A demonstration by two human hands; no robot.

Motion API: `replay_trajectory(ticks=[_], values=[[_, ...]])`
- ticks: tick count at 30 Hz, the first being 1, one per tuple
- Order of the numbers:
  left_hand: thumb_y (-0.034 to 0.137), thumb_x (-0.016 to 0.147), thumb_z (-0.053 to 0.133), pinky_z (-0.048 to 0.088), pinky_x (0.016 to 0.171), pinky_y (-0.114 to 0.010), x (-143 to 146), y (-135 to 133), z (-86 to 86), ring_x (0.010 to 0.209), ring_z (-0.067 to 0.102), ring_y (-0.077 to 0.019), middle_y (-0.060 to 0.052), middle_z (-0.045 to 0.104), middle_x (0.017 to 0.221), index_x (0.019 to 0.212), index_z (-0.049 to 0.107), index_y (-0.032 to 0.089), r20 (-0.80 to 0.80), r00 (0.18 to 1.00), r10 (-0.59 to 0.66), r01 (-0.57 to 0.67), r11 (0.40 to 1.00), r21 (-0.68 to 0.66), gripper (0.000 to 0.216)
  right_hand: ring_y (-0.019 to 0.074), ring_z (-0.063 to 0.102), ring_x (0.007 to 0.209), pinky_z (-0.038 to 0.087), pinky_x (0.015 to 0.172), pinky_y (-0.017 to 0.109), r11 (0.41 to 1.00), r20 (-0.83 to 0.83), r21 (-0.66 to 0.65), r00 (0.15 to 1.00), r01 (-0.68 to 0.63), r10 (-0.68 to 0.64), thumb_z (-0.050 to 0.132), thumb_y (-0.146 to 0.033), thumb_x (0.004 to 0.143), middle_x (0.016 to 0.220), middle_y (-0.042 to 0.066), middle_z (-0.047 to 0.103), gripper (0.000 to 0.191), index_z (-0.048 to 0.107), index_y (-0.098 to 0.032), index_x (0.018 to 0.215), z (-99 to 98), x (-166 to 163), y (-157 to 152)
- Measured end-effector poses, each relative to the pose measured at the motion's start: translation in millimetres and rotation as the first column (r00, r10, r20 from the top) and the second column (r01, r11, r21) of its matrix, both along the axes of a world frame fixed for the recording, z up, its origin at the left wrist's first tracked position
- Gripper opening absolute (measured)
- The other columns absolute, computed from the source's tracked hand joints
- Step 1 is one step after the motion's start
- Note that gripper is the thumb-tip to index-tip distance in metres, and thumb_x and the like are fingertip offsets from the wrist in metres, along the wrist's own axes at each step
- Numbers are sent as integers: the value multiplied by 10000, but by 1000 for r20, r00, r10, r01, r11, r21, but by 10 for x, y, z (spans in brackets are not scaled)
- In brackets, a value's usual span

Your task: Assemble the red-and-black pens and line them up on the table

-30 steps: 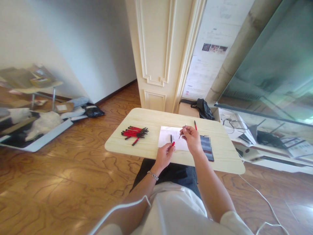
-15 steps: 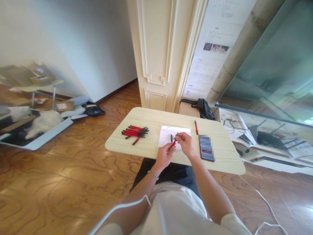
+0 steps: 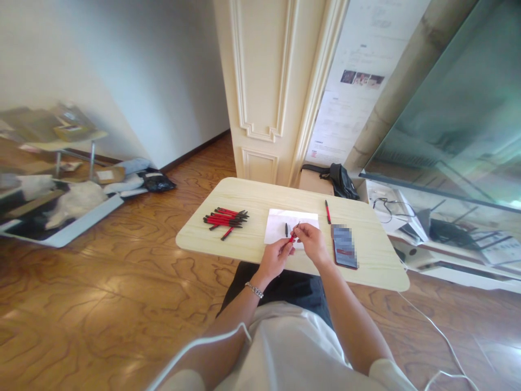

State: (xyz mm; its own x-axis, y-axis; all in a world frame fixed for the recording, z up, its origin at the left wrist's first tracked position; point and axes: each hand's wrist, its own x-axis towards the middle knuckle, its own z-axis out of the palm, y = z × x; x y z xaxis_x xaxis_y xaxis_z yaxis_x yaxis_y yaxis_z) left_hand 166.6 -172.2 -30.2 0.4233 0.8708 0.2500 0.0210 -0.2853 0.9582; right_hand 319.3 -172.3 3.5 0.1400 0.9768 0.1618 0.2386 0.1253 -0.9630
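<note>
My left hand (image 3: 274, 258) is closed around a red pen barrel (image 3: 292, 239), over the front part of the white paper (image 3: 275, 218). My right hand (image 3: 311, 242) pinches a thin dark piece (image 3: 298, 224) that looks like a pen refill, at the barrel's upper end. The fingers of both hands nearly touch, and they partly hide the join. A small black pen part (image 3: 286, 230) lies on the paper just beyond my left fingers.
On the pale table (image 3: 195, 239), several red-and-black pens (image 3: 224, 219) lie heaped at the left. One more pen (image 3: 328, 212) lies right of the paper, above a phone (image 3: 344, 247). A white cable (image 3: 431, 320) runs along the floor at the right.
My right fingers have come slightly closer to the red barrel in my left hand. The view has shifted a little; the other pens, the paper and the phone lie as before.
</note>
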Motion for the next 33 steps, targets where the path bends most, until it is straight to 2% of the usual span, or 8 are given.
replay_trajectory(ticks=[9, 16, 21, 24, 26, 28, 31, 33], values=[[457, 887, 485, 470, 679, -248, 18, -5, 1, 691, 607, -143, -32, 658, 738, 998, 643, 149, -4, 1000, 21, -21, 1000, -1, 364, 148, 578, 665, 453, 593, 257, 1000, 20, -14, 1000, 19, -19, 555, -448, 806, 758, 39, 656, 270, 620, -186, 803, -30, 36, -22], [468, 878, 495, 467, 660, -241, 10, -9, -1, 683, 605, -143, -33, 665, 739, 1000, 653, 149, -10, 1000, 29, -29, 1000, -9, 376, 156, 570, 676, 459, 624, 270, 998, 105, -6, 993, 57, -56, 569, -453, 788, 747, 39, 653, 279, 643, -184, 782, -31, 49, -39], [458, 882, 496, 478, 670, -242, 14, -10, -17, 693, 614, -142, -38, 668, 748, 1001, 650, 147, -1, 1000, 27, -27, 1000, -2, 367, 144, 560, 653, 445, 602, 254, 996, 50, -69, 997, -60, 64, 633, -436, 747, 717, 26, 639, 267, 649, -173, 789, -17, 172, -11], [467, 882, 494, 490, 688, -251, 22, -11, -23, 703, 623, -147, -44, 670, 759, 1022, 641, 144, 17, 999, 36, -36, 999, -20, 382, 151, 585, 683, 454, 615, 256, 982, 1, -138, 991, -130, 131, 640, -413, 739, 762, 30, 658, 279, 662, -170, 874, -62, 263, 99], [474, 879, 494, 494, 684, -253, 25, -10, -24, 705, 625, -150, -49, 671, 763, 1025, 638, 141, 18, 999, 39, -38, 999, -34, 392, 164, 602, 714, 459, 643, 270, 984, 94, -169, 993, -55, 72, 620, -377, 749, 794, 41, 676, 262, 671, -167, 898, -107, 289, 215], [472, 877, 499, 495, 682, -252, 24, -9, -25, 713, 628, -153, -52, 672, 764, 1022, 637, 138, 21, 999, 42, -41, 998, -40, 389, 175, 614, 739, 450, 680, 281, 985, 305, -158, 952, 66, -15, 600, -324, 756, 811, 54, 693, 196, 688, -171, 842, -142, 275, 336], [465, 875, 507, 497, 687, -251, 19, -7, -26, 712, 633, -153, -50, 674, 756, 1013, 637, 141, 30, 998, 54, -52, 998, -36, 375, 198, 633, 789, 431, 711, 284, 973, 603, -168, 798, 157, -25, 578, -286, 780, 839, 87, 710, 164, 705, -184, 780, -159, 198, 468], [465, 876, 506, 499, 687, -252, 16, -8, -27, 706, 635, -153, -48, 675, 752, 1011, 637, 145, 29, 998, 57, -56, 998, -31, 371, 219, 643, 818, 428, 705, 288, 956, 705, -209, 710, 207, 0, 571, -305, 798, 855, 114, 711, 184, 711, -186, 802, -153, 134, 509]])
